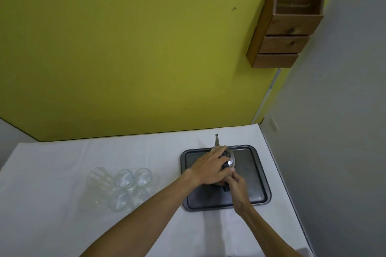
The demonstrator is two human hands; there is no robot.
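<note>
A glass teapot (226,157) stands on the dark tray (257,183) near the table's (52,225) far right corner, its spout toward the wall. The left hand (211,168) lies over its lid, fingers spread and lightly bent. The right hand (237,186) seems to curl round the black handle, though it is mostly hidden. Five empty glasses (123,188) cluster left of the tray

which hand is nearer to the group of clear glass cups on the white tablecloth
Left. The left hand rests on top of the glass teapot on the dark metal tray, right of the clear glass cups. The right hand grips the teapot's black handle, farther right.
</note>
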